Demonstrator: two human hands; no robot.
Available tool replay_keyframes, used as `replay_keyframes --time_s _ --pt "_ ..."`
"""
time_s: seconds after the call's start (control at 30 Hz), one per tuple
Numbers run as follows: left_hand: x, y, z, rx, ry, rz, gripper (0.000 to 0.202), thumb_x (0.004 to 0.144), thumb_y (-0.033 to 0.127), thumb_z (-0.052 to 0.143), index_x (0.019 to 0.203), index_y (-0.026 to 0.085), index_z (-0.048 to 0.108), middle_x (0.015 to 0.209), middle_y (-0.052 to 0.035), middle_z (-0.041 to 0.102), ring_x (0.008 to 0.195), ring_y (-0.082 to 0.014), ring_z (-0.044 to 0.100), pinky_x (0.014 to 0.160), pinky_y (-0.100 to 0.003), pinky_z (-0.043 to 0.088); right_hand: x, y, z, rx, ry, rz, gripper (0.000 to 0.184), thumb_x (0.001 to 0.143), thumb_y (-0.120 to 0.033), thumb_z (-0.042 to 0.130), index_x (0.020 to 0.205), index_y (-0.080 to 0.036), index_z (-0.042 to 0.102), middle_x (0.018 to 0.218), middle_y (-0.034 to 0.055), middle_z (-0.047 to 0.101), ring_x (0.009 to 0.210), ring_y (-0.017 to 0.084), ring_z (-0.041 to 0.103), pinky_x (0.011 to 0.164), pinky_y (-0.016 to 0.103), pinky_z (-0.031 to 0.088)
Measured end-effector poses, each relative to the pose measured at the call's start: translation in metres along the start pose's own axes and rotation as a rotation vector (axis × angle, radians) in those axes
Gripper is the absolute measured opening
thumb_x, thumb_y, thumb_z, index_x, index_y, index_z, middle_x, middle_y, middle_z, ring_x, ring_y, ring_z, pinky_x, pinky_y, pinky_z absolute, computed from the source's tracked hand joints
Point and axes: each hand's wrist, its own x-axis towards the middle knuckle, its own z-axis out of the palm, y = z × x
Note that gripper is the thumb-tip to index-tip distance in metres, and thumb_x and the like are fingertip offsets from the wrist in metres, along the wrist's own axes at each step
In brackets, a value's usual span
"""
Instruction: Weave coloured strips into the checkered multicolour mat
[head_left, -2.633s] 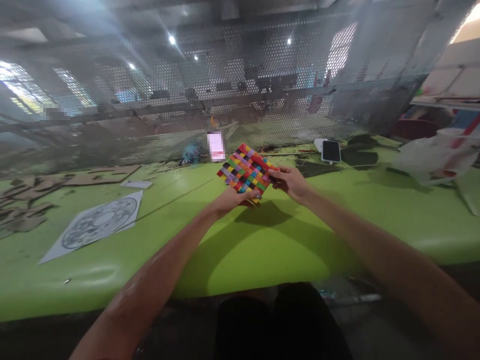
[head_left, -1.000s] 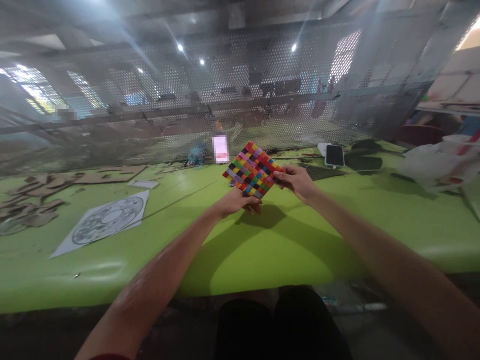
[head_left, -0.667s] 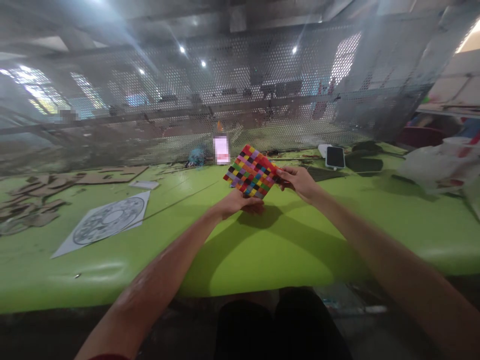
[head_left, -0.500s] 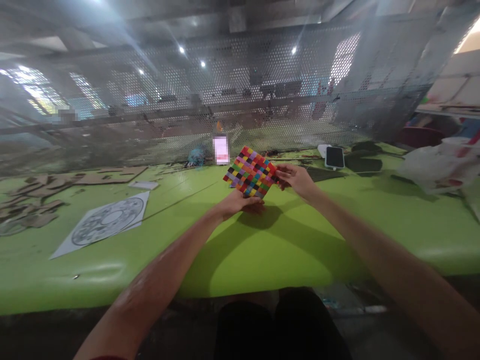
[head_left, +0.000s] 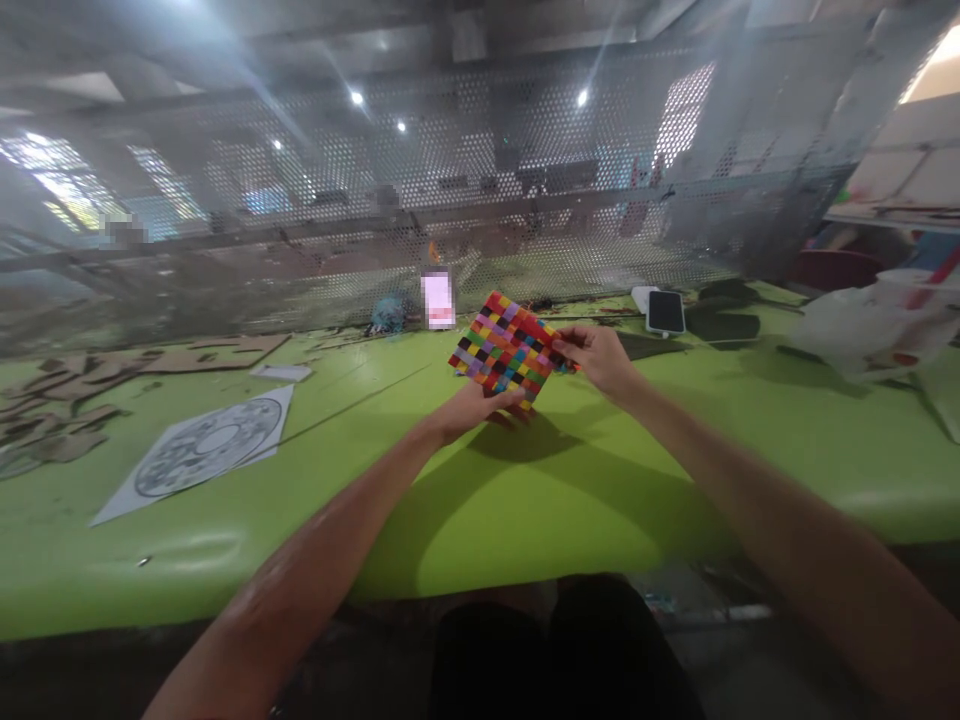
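Above the green-covered table (head_left: pixel 525 520) I hold a flat, roughly square piece with a multicolored checkered pattern (head_left: pixel 504 345), tilted so its patterned face shows. My left hand (head_left: pixel 480 402) grips its lower edge, thumb on the front and fingers underneath. At its right corner my right hand (head_left: pixel 596 355) pinches the edge between thumb and fingers. A small bit of colored material shows by the right fingertips, too small to make out. The back of the piece is hidden.
On the left lie a sheet with a printed round pattern (head_left: pixel 210 445) and brown cardboard scraps (head_left: pixel 142 365). A phone (head_left: pixel 665 312) rests at the back right, near a whitish plastic bag (head_left: pixel 874 320). Behind the table rises a perforated metal screen (head_left: pixel 480 200).
The checkered piece has turned slightly, its lower corner now further down. Both hands keep hold of it, and the right fingers have shifted a little along its edge. The view has drifted slightly.
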Motion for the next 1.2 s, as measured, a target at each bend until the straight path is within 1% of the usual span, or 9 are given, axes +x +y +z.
replay_keyframes --time_s 0.1,0.27,0.47,0.6,0.7,0.8,0.9,1.07,1.2 --pt "0.002 -0.002 -0.001 -0.035 -0.03 -0.003 0.036 0.093 0.046 0.072 0.101 0.011 0.069 0.092 -0.0162 0.079 0.077 -0.0221 0.077 0.07 -0.035 0.062 0.0 0.0 0.0 -0.027 -0.007 -0.017 0.045 0.072 -0.058 0.084 0.081 -0.017 0.071 0.066 0.0009 0.064 0.052 0.01 0.046 0.048 0.025 0.038" --pt "0.005 -0.009 -0.002 -0.038 -0.052 -0.006 0.039 0.092 0.049 0.072 0.096 0.011 0.069 0.086 -0.0156 0.079 0.072 -0.0225 0.076 0.074 -0.039 0.063 0.0 -0.001 -0.001 -0.064 -0.049 -0.018 0.04 0.079 -0.055 0.08 0.081 -0.017 0.068 0.064 0.0004 0.062 0.05 0.01 0.048 0.048 0.026 0.038" --pt "0.006 -0.012 0.0 -0.041 0.001 0.07 0.046 0.088 0.056 0.073 0.094 0.011 0.068 0.084 -0.0175 0.079 0.069 -0.0248 0.076 0.072 -0.041 0.063 0.004 0.004 -0.002 -0.064 -0.037 -0.046 0.044 0.075 -0.058 0.083 0.083 -0.017 0.068 0.067 0.0007 0.063 0.05 0.011 0.05 0.048 0.027 0.042" --pt "0.007 -0.012 -0.001 -0.031 -0.033 0.094 0.054 0.083 0.063 0.074 0.09 0.01 0.07 0.082 -0.0185 0.079 0.07 -0.0263 0.077 0.074 -0.042 0.064 0.003 0.005 -0.001 -0.044 -0.025 -0.068 0.046 0.075 -0.058 0.083 0.093 -0.017 0.074 0.074 0.0022 0.068 0.052 0.011 0.051 0.048 0.027 0.045" --pt "0.005 -0.011 -0.001 -0.017 -0.058 0.065 0.055 0.083 0.065 0.074 0.088 0.01 0.071 0.085 -0.0196 0.079 0.071 -0.0258 0.077 0.075 -0.042 0.064 0.001 0.003 0.0 -0.032 -0.036 -0.035 0.045 0.073 -0.057 0.084 0.092 -0.017 0.076 0.072 0.0014 0.069 0.05 0.01 0.05 0.046 0.026 0.046" --pt "0.003 -0.008 -0.001 -0.03 -0.046 0.061 0.05 0.085 0.059 0.075 0.092 0.01 0.071 0.089 -0.019 0.079 0.074 -0.0239 0.077 0.078 -0.041 0.063 -0.001 0.001 0.001 -0.011 -0.028 0.019 0.042 0.072 -0.054 0.086 0.09 -0.017 0.075 0.068 0.0009 0.069 0.048 0.01 0.051 0.044 0.026 0.047" --pt "0.003 -0.005 -0.002 -0.045 -0.012 0.067 0.039 0.087 0.046 0.077 0.098 0.009 0.071 0.096 -0.0196 0.079 0.079 -0.0228 0.077 0.076 -0.038 0.063 -0.002 -0.001 0.001 0.023 -0.002 0.049 0.039 0.072 -0.051 0.088 0.087 -0.017 0.074 0.066 0.0004 0.068 0.047 0.009 0.052 0.043 0.025 0.047" --pt "0.007 0.001 -0.002 -0.05 0.171 0.05 0.022 0.096 0.029 0.066 0.091 0.009 0.071 0.095 -0.0175 0.079 0.072 -0.0187 0.075 0.07 -0.033 0.062 -0.003 -0.004 0.0 0.035 0.035 0.059 0.028 0.078 -0.039 0.084 0.089 -0.016 0.072 0.053 -0.0036 0.058 0.044 0.009 0.048 0.043 0.025 0.044" --pt "0.006 0.001 -0.002 -0.08 0.223 0.058 0.021 0.098 0.028 0.062 0.091 0.009 0.07 0.094 -0.0162 0.079 0.071 -0.0189 0.075 0.065 -0.031 0.061 -0.003 -0.004 0.0 0.069 0.001 0.067 0.025 0.079 -0.034 0.083 0.089 -0.016 0.071 0.061 -0.001 0.063 0.046 0.01 0.052 0.045 0.026 0.046"
